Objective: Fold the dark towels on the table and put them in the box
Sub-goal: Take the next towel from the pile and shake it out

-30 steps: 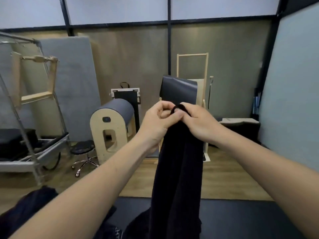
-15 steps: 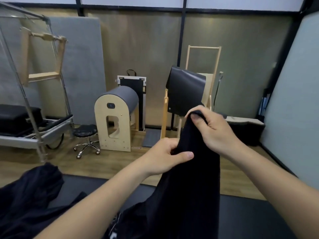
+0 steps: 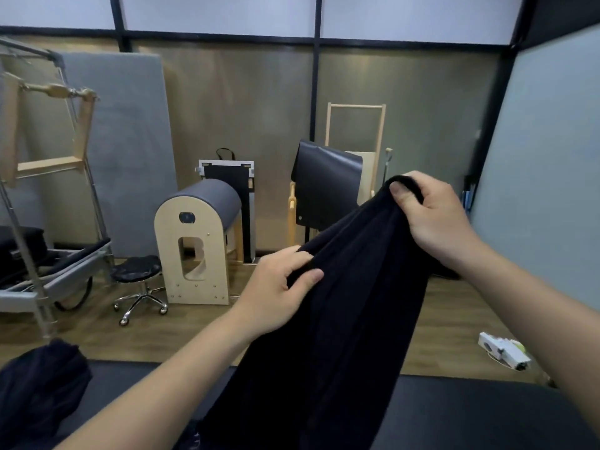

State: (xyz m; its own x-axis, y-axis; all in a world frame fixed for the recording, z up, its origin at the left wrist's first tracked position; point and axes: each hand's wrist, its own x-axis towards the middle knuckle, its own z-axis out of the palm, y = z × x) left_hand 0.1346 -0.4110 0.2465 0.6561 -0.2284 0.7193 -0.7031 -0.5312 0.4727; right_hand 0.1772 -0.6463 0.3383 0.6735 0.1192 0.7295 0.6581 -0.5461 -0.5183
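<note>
Dark towel (image 3: pixel 341 319): held in the air over the black table (image 3: pixel 487 414), hanging in long loose folds, lower end out of frame. Right hand (image 3: pixel 435 222): pinching the top edge at the high corner, thumb over the cloth. Left hand (image 3: pixel 276 290): gripping the same edge, lower and to the left. Judged light, limp and not slippery (no stiffness to hold a shape). Take hold at the corners; pull the edge taut between grips. Second dark towel (image 3: pixel 39 384): heaped on the table at left. Box: not in view.

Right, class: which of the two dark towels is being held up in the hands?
The dark towel gripped by the left hand and right hand; the other towel lies bunched at the lower left, untouched.
</note>
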